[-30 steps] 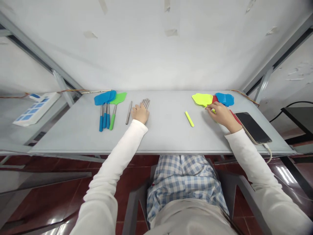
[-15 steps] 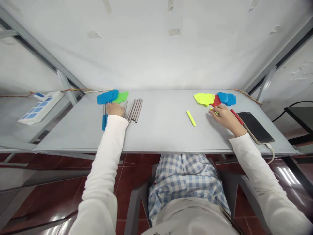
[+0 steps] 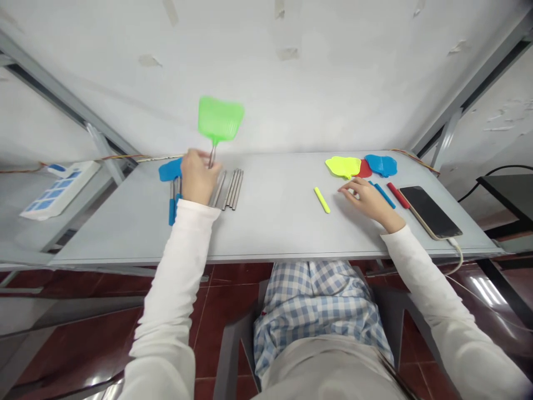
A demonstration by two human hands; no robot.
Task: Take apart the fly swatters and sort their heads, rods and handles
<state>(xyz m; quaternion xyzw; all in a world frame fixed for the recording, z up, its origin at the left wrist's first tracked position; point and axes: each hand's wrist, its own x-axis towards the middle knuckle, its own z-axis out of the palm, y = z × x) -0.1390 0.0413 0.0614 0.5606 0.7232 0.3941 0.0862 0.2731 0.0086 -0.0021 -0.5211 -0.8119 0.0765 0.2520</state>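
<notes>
My left hand [image 3: 200, 176] is closed around the thin metal rod of a green fly swatter [image 3: 220, 119]. Its flat head points up, above the table and in front of the wall. Bare metal rods [image 3: 236, 190] lie side by side just right of that hand. Left of it are blue swatter heads [image 3: 170, 170] on rods with blue handles [image 3: 172, 212], partly hidden by the hand. My right hand [image 3: 368, 201] hovers low over the table with fingers apart. Close to it are a yellow swatter head [image 3: 343, 166], a yellow handle [image 3: 322, 200] and blue handles [image 3: 385, 196].
Beyond the right hand lie a red head [image 3: 365, 168], a blue head [image 3: 381, 165], a red handle [image 3: 398, 195] and a phone [image 3: 431, 212] with a cable. A white power strip [image 3: 60, 189] is at far left. The wall [image 3: 291, 100] borders the table's back.
My left hand has lifted the green swatter off the table and turned its head upright. My right hand has shifted slightly left, and blue handles beside it now show.
</notes>
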